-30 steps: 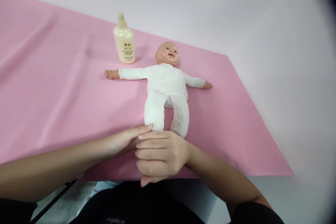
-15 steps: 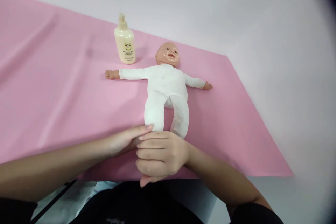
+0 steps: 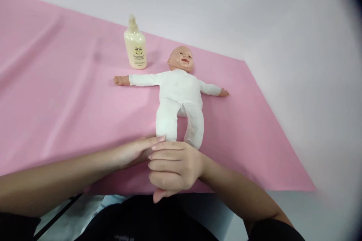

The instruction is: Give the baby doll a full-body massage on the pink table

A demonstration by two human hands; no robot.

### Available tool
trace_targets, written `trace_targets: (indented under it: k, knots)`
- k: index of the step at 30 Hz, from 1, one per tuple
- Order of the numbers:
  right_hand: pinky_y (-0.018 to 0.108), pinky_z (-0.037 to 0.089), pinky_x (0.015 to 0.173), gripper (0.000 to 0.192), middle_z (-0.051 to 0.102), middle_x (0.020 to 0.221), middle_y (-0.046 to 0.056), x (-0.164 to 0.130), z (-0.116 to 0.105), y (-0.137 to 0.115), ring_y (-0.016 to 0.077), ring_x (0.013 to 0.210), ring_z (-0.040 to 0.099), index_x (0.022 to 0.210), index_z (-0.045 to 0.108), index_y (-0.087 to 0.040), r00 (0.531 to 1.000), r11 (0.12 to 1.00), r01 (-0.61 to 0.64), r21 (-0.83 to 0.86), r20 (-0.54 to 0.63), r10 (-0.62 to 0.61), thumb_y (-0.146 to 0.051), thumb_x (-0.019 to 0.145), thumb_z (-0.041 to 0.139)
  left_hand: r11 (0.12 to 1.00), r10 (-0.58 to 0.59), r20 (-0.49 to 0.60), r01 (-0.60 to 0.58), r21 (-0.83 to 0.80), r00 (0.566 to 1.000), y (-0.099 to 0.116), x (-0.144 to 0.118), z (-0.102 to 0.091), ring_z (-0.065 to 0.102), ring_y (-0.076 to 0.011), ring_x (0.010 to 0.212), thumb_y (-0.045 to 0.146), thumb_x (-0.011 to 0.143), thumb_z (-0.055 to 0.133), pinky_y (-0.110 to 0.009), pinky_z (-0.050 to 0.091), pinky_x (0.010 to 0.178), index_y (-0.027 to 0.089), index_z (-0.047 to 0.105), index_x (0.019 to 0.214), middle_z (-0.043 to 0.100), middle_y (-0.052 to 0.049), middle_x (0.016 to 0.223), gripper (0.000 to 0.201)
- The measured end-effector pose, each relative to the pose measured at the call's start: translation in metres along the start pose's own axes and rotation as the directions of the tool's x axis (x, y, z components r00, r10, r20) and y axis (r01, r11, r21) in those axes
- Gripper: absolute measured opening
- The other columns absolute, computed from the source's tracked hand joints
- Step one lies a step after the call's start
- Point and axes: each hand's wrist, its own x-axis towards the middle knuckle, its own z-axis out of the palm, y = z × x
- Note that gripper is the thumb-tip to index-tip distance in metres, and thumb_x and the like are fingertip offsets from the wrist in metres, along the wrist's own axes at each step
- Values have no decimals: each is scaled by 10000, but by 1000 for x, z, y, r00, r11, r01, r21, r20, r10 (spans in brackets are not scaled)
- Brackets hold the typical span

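Note:
A baby doll (image 3: 181, 86) with a white cloth body lies on its back, head away from me, arms spread wide and legs toward me. My left hand (image 3: 137, 151) holds the lower part of the leg on the left, its thumb resting on top of the white cloth and its other fingers mostly hidden. Over the end of that same leg, my right hand (image 3: 177, 165) is closed with its fingers wrapped across. Both hands touch each other, and the doll's foot is hidden beneath them. The doll's other leg lies free beside my right wrist.
A cream-coloured pump bottle (image 3: 136, 49) with a dark printed label stands beyond the doll's outstretched arm on the left. Pink sheeting (image 3: 70, 83) with several creases covers the table, its near edge just below my hands. A pale wall or surface (image 3: 296, 64) lies beyond.
My right hand has shifted very slightly to the right along the doll's leg end. Both grips, the doll and the bottle look otherwise the same.

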Motion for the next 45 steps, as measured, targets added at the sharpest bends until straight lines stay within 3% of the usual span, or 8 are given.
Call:
trace_targets:
  k: [5,8,11,25,31,37,43,45]
  knots:
    - [306,423,979,455,614,791,-14,-4,4,1,120,823,584,862,584,-206,998,999,51,18,-37,-51,-625,837,407,1000,6,17,-7,15,1000,2,0,3,623,-210,927,402,853,533,-323,423,911,120,670,926,699,-77,807,322]
    - [315,392,1011,323,624,840,-39,-6,6,-2,93,808,586,934,578,-244,1000,999,25,-28,-13,-26,-533,863,452,1000,-14,26,14,-2,1000,2,1,4,635,-194,852,404,836,557,-300,454,849,121,675,864,691,-65,742,307]
    - [305,395,1005,221,618,801,-46,-5,4,-4,85,754,582,891,595,-230,999,999,29,-38,22,-28,-437,859,525,999,-24,23,25,-36,999,2,1,2,638,-185,810,393,828,568,-284,469,809,116,673,823,688,-66,743,296]
    - [299,464,914,272,620,759,-20,-1,1,-2,97,711,578,843,600,-190,992,998,67,-18,106,-65,-441,871,499,984,-81,-32,75,-160,996,3,4,-2,636,-184,795,388,824,566,-264,481,799,107,679,770,686,-67,731,308]
    - [315,412,1002,376,648,1048,30,-2,3,-1,136,991,595,1025,576,-214,987,1000,16,-14,162,-13,-524,877,422,982,-125,-119,106,-158,985,3,2,0,629,-140,702,373,761,652,-199,499,673,105,688,703,683,-56,693,277]
    - [293,396,1015,288,622,696,-48,4,-1,-2,87,718,593,801,581,-186,983,1000,6,-31,181,-1,-418,899,442,980,-120,-84,105,-172,989,2,2,-1,634,-161,728,392,741,668,-246,503,761,100,692,739,688,-71,715,293]
    - [302,387,1018,332,651,951,-8,-1,3,-2,104,922,595,991,569,-216,992,1000,-2,0,129,2,-485,898,399,983,-118,-144,95,-158,982,3,2,-1,620,-144,699,364,739,677,-218,488,674,111,680,690,679,-54,689,258]
    - [306,374,1032,325,644,867,-22,-2,4,-3,100,875,595,940,581,-209,978,1000,-15,-9,207,16,-472,906,393,983,-109,-126,88,-159,986,2,2,-1,619,-150,714,358,750,664,-234,485,715,111,680,706,679,-56,700,252]
